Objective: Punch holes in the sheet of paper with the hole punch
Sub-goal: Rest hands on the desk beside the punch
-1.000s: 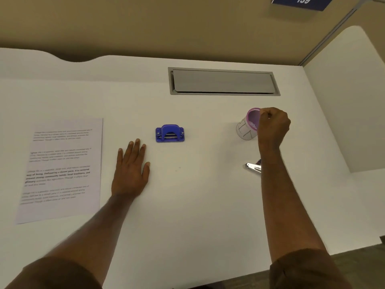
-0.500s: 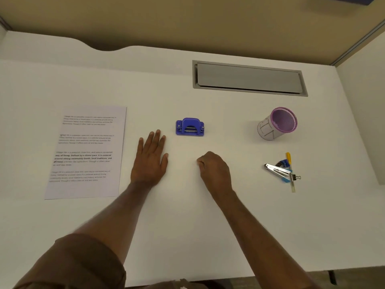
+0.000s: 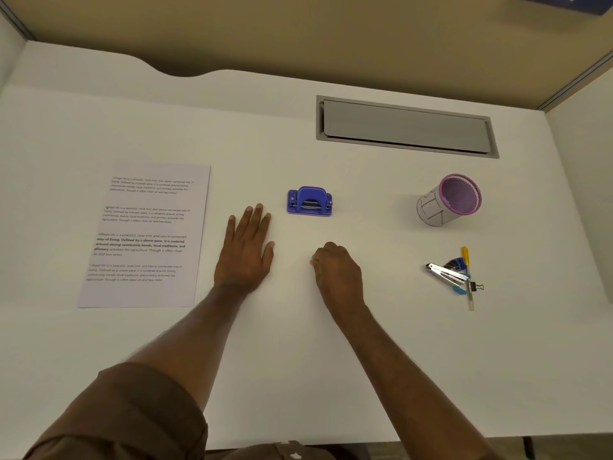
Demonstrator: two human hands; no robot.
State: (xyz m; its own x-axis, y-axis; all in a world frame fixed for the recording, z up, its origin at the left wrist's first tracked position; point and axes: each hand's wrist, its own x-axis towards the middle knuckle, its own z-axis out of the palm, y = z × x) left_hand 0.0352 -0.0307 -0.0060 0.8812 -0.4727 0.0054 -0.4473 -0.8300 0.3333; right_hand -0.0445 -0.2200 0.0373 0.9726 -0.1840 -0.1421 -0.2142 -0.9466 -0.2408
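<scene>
Neither hand held anything. Left hand (image 3: 247, 249) lay flat on the desk (image 3: 298, 343), palm down, fingers straight and together. Right hand (image 3: 336, 270) rested beside it as a loose fist, fingers curled under, nothing visible in it.

Punch (image 3: 309, 201) sat just beyond the left fingertips, apart from both hands, untouched. Paper (image 3: 146, 235) lay flat well to the left of the left hand, clear of the punch. No holes visible along its edges, though the print is small and the margins are hard to read.

Progress, as I judge it: nothing done. Left to do: bring paper and punch together, feed an edge into the slot, press the lever.

Materials:
- Punch: blue, looked like moulded plastic, low rectangular base, arched lever on top, dark slot at the near side.
- Paper: single thin white sheet, four blocks of black print, one partly bold. Lay flat, no curl seen.
- Desk: smooth matte white, wavy cutout at the far edge, grey cable flap (image 3: 406, 127) set in.
- Cup (image 3: 447, 200): cylinder, purple mesh inside, pale outer wrap, standing at far right.
- Near it: metal stapler (image 3: 446, 273), a small binder clip, and a yellow-tipped stick, in a small pile.
</scene>
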